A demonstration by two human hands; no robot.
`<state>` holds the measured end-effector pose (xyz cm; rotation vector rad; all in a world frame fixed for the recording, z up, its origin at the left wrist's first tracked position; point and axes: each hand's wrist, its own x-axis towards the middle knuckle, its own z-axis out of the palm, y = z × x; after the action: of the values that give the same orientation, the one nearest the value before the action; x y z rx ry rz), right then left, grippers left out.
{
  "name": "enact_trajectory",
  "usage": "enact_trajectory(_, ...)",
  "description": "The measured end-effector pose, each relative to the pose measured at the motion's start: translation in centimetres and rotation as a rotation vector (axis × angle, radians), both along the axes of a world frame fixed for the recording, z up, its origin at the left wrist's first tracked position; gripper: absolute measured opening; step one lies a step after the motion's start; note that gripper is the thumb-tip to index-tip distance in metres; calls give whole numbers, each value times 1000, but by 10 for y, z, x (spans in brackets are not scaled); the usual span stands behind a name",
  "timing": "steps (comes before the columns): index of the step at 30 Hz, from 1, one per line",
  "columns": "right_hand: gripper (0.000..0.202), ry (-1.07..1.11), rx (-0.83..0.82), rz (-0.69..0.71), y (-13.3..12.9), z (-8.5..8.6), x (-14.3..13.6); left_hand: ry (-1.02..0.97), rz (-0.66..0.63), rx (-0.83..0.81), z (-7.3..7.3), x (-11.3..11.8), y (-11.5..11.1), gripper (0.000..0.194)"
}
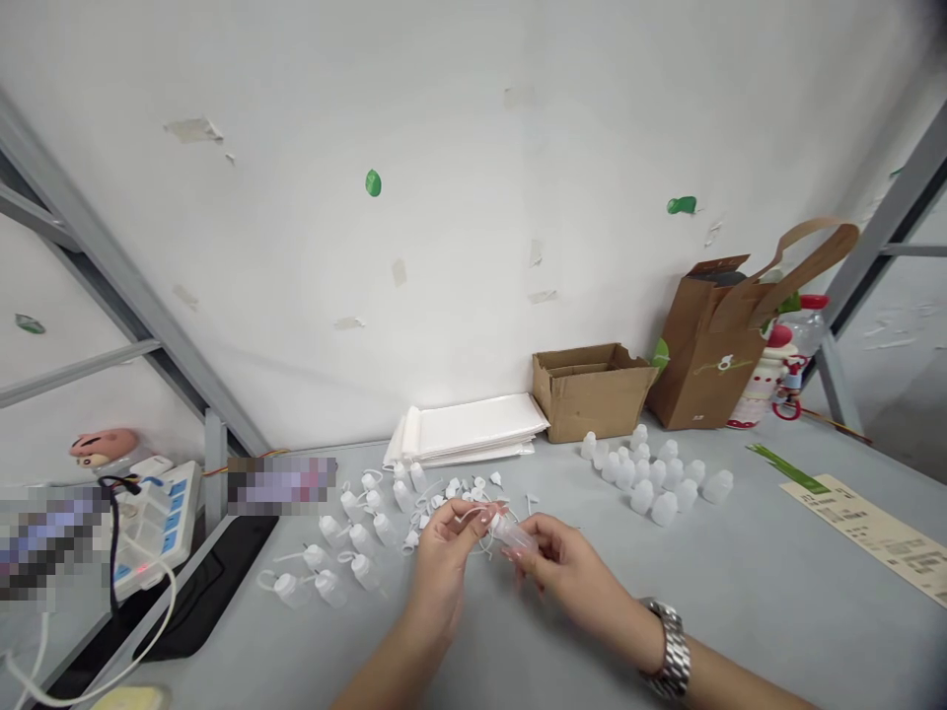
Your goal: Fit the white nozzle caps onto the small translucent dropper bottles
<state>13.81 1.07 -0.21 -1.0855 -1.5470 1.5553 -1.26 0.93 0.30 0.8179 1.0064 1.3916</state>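
Both hands are on one small translucent plastic squeeze bottle (516, 535), tilted just above the table. My left hand (444, 552) pinches its neck end, where a thin white strap shows; the fingers partly cover the cap. At the other end, the fingers of my right hand (566, 567) grip the bottle's body. Behind my hands lies a loose pile of small white caps (444, 501), some with strap loops. Several capped bottles (361, 537) with thin dark tips stand in rows to the left. Several bottles without caps (643, 468) stand in a group to the right.
At the wall are a stack of white padded envelopes (473, 429), an open cardboard box (596, 394) and a brown paper bag (710, 345). Printed paper (873, 532) lies far right. A black pad (214, 582), a power strip (159, 523) and a white cable are left.
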Motion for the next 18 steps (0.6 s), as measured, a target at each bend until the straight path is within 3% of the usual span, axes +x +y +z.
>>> enact_trajectory(3, 22, -203, 259, -118, -8, -5, 0, 7, 13, 1, -2, 1, -2, 20)
enact_trajectory(6, 20, -368, 473, -187, -14, -11, 2, 19, 40, 11, -4, 3, -4, 19)
enact_trajectory(9, 23, -393, 540, -236, -15, -12, 1, 16, 35, 20, -5, 3, -3, 19)
enact_trajectory(12, 27, -160, 251, -124, -10, -6, 0, -30, -21, 15, -4, 2, -2, 19)
enact_trajectory(15, 36, 237, -181, 133, -3, 2, 0, -99, -90, 17, -2, 0, -1, 17)
enact_trajectory(18, 39, 515, -420, 321, 0, 7, 3, -121, -113, 13, 1, -2, -1, 16)
